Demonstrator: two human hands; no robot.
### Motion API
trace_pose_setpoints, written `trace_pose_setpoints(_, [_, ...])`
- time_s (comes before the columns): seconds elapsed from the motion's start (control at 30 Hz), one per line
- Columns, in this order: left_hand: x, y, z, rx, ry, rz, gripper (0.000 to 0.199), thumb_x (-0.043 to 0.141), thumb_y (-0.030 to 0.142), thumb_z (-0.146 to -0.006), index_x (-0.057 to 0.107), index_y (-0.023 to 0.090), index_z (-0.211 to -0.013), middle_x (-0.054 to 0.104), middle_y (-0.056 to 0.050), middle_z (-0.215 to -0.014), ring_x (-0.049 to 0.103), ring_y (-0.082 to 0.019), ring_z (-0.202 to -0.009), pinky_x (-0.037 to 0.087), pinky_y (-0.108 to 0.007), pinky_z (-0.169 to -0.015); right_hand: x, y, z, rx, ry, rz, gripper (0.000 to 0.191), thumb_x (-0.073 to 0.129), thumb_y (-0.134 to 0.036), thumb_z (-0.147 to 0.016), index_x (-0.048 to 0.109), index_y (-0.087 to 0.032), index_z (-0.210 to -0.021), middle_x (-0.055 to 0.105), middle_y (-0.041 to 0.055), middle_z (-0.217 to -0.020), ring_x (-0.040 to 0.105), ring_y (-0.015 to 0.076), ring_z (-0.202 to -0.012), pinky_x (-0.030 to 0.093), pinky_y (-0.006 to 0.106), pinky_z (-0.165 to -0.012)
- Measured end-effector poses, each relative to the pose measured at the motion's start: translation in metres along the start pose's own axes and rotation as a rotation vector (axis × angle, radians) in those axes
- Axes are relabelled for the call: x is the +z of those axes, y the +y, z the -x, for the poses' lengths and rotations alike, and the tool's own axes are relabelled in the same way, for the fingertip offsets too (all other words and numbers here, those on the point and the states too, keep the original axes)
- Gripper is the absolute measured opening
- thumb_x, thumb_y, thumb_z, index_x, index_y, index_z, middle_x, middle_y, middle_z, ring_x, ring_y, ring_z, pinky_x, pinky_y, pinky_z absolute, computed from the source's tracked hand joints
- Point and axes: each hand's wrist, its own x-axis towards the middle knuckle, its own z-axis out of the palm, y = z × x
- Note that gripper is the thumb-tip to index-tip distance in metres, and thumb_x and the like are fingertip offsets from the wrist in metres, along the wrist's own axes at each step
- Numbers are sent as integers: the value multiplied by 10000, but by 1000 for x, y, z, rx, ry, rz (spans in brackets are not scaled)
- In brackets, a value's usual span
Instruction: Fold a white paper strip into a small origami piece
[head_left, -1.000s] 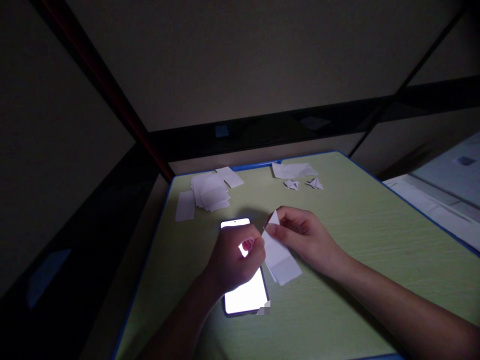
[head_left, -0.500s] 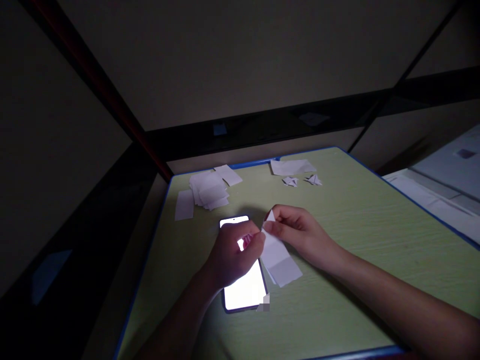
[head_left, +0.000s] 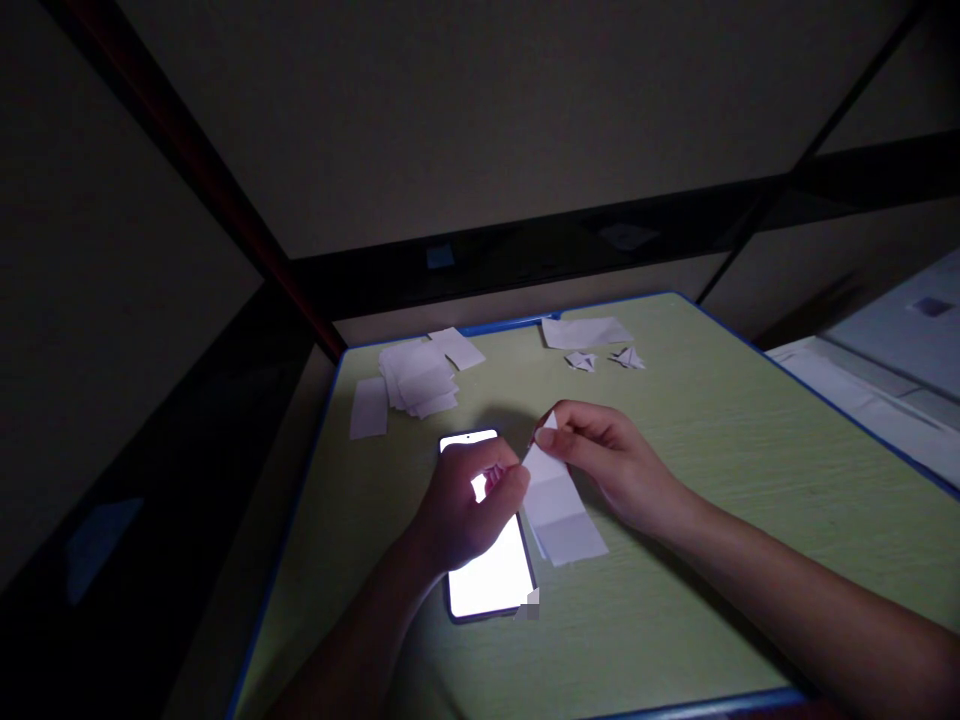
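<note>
Between my hands is a folded white paper strip point(head_left: 564, 510), creased across, with a pointed upper end. My left hand point(head_left: 471, 500) pinches its left edge between thumb and forefinger. Close to the pointed tip, my right hand point(head_left: 607, 455) grips the same paper, its thumb lying on the front face. Under my left hand a phone point(head_left: 491, 580) with a bright white screen lies on the table, partly covered by that hand. The paper's lower end hangs to the right of the phone.
A pile of white paper slips point(head_left: 420, 378) lies at the back left of the green table point(head_left: 750, 480). Two small folded paper pieces point(head_left: 581, 362) sit at the back, before a loose paper sheet point(head_left: 589, 332). Dark-banded wall panels point(head_left: 525, 270) rise behind.
My right hand has moved slightly up and right along the paper's tip. The paper has tilted a little with it; my left hand stays almost in place.
</note>
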Motion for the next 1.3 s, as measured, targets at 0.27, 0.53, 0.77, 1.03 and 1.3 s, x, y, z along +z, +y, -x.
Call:
trace_pose_setpoints(0.27, [-1, 2, -1, -8, -1, -18, 271, 464, 204, -748, 455, 172, -479, 462, 29, -449, 431, -98, -475, 331, -236, -493, 1, -2, 0, 78, -78, 6, 314, 629, -399, -780, 498, -162, -621, 479, -46, -542, 416, 67, -457, 294, 193, -416])
trace_pose_setpoints(0.53, [2, -1, 0, -19, 62, -7, 250, 470, 208, -736, 444, 175, -489, 451, 34, -446, 421, -93, -468, 326, -223, -477, 1, -4, 0, 51, -54, 48, 339, 666, -402, -746, 487, -161, -586, 476, -47, -537, 411, 66, -469, 300, 194, -428])
trace_pose_setpoints(0.77, [3, -5, 0, -33, 50, 11, 240, 485, 242, -764, 466, 171, -536, 473, 28, -481, 432, -96, -484, 335, -224, -478, 2, -3, 0, 30, -52, 57, 317, 651, -384, -761, 499, -162, -595, 463, -50, -534, 402, 66, -465, 291, 191, -416])
trace_pose_setpoints(1.03, [1, -6, 1, 20, -8, -30, 275, 475, 246, -815, 491, 163, -554, 504, 25, -492, 458, -94, -495, 345, -223, -495, 3, -3, 2, 42, -70, 38, 241, 640, -353, -774, 552, -161, -656, 528, -34, -564, 457, 75, -466, 328, 193, -415])
trace_pose_setpoints(1.3, [3, -6, 1, 42, -23, -58, 276, 476, 214, -819, 485, 164, -548, 502, 25, -507, 455, -96, -504, 344, -235, -511, 3, -1, -2, 51, -62, 21, 203, 702, -321, -713, 589, -156, -677, 542, -33, -577, 459, 78, -490, 335, 198, -443])
